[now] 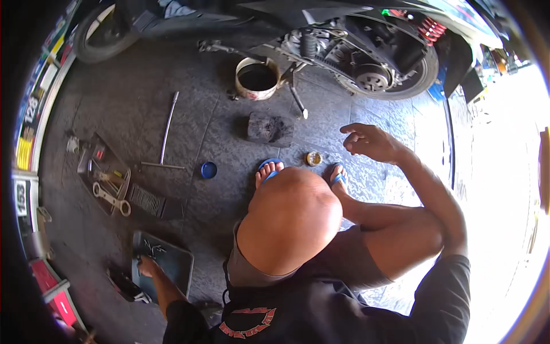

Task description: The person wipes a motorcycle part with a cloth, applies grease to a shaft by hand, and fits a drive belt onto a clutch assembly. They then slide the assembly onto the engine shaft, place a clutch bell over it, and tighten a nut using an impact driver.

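Note:
My left hand reaches down into a dark tray at the lower left, its fingers closed on something small and dark that I cannot make out, beside small metal pieces. My right hand is raised at the right, index finger out and the others loosely bent, holding nothing. Below it on the tiled floor, a small amber container sits between my sandalled feet. A blue lid lies left of them, and a dark block is in front.
A scooter with an exposed rear drive spans the top, above a round pan of dark fluid. A T-handle wrench, a parts case with spanners and red-fronted storage are at left. Bright daylight floods the right.

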A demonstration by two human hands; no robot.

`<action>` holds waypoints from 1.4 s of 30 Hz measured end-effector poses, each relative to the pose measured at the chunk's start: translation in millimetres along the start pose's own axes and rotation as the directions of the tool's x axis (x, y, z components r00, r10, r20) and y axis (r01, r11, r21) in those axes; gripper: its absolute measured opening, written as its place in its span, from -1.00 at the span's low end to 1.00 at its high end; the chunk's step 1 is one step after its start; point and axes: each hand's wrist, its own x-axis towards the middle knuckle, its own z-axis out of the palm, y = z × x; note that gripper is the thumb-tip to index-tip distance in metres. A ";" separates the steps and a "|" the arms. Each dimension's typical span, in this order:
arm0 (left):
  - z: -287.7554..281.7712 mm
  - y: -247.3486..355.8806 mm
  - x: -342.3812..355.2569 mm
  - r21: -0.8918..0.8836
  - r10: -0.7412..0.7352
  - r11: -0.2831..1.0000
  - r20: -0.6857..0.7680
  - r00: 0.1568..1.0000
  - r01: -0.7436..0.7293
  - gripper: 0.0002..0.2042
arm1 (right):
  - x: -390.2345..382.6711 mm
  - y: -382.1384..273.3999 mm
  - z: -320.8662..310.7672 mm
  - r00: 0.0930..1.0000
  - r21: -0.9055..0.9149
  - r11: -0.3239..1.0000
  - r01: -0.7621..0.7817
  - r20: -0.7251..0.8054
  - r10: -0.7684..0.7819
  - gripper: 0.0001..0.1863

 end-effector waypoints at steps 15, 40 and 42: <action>-253.2 382.9 -383.8 -0.944 0.921 0.194 0.269 0.282 0.267 -0.87 | 15.8 -111.7 45.2 0.548 -0.341 0.641 0.688 -0.334 -0.767 -0.26; -335.6 497.2 -701.0 -0.846 0.718 0.517 0.512 -0.471 -0.132 -0.72 | 107.7 68.0 -14.6 0.234 0.512 0.146 0.847 -0.605 0.761 -0.39; -323.0 497.9 -712.0 -0.834 0.688 0.527 0.532 -0.493 -0.165 -0.73 | 127.6 87.3 -12.6 0.225 0.567 0.134 0.813 -0.518 0.825 -0.32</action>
